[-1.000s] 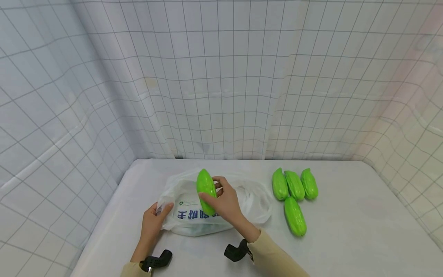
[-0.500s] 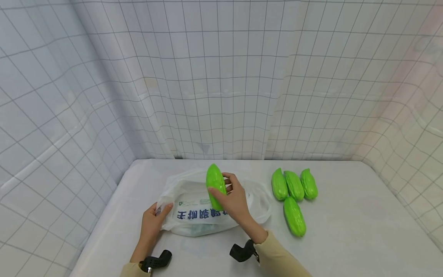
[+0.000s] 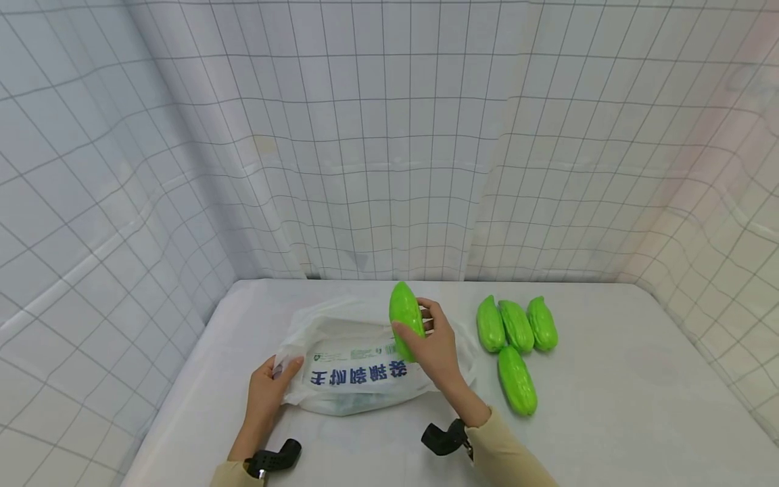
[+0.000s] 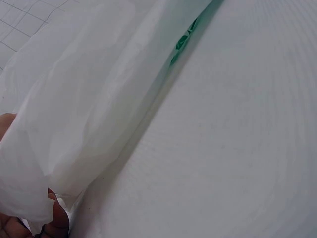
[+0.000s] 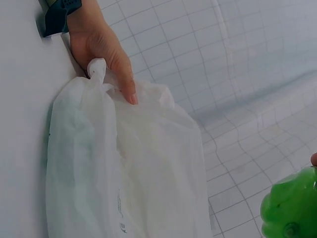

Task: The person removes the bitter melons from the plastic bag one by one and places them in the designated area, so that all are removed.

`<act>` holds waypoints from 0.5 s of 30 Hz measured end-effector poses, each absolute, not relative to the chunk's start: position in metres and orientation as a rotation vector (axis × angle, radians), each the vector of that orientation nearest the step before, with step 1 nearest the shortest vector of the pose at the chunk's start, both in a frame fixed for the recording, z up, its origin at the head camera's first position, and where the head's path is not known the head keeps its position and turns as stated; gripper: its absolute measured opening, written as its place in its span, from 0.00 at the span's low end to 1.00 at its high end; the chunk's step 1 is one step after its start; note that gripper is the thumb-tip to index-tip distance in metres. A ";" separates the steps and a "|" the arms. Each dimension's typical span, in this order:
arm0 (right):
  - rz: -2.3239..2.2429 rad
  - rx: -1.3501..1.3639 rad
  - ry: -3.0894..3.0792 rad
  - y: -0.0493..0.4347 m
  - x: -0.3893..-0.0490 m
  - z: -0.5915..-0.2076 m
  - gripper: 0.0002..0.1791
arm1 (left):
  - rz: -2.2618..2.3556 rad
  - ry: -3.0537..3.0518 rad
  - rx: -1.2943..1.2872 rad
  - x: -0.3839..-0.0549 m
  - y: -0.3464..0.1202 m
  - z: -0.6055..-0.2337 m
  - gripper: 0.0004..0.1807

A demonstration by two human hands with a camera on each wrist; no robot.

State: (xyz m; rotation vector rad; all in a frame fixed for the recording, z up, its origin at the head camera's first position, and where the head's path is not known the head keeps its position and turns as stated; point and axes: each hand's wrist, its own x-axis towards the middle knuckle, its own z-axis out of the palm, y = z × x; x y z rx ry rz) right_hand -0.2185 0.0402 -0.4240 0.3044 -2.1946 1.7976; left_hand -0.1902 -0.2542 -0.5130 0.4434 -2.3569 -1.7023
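My left hand (image 3: 268, 389) grips the gathered left end of a white plastic bag (image 3: 341, 399) with dark blue printing, which lies on the table with its mouth facing up. In the left wrist view the bag (image 4: 99, 99) fills the left side, and only bits of the fingers (image 4: 60, 218) show. My right hand (image 3: 439, 348) holds a glossy, lumpy, long green vegetable (image 3: 404, 318) above the bag's right part, thumb in front and fingers behind. The right wrist view catches just the rounded end of this green vegetable (image 5: 292, 206) at its lower right edge.
To the right of the bag lie several more green vegetables (image 3: 516, 326), three side by side and one nearer (image 3: 517, 380). White grid-patterned curtains (image 3: 377, 169) rise behind and on both sides of the white table (image 3: 621, 379).
My right hand has moved rightward with the green vegetable, uncovering more of the printing on the bag. The left hand has stayed in place on the bag.
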 end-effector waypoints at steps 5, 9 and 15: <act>1.778 0.223 -2.212 0.053 -0.221 -0.425 0.30 | -1.704 -2.348 0.436 -0.191 -0.255 -0.514 0.29; 1.771 0.181 -2.209 0.063 -0.223 -0.424 0.30 | -1.700 -2.354 0.434 -0.192 -0.255 -0.515 0.29; 1.780 0.136 -2.214 0.079 -0.225 -0.424 0.31 | -1.711 -2.352 0.438 -0.191 -0.254 -0.515 0.30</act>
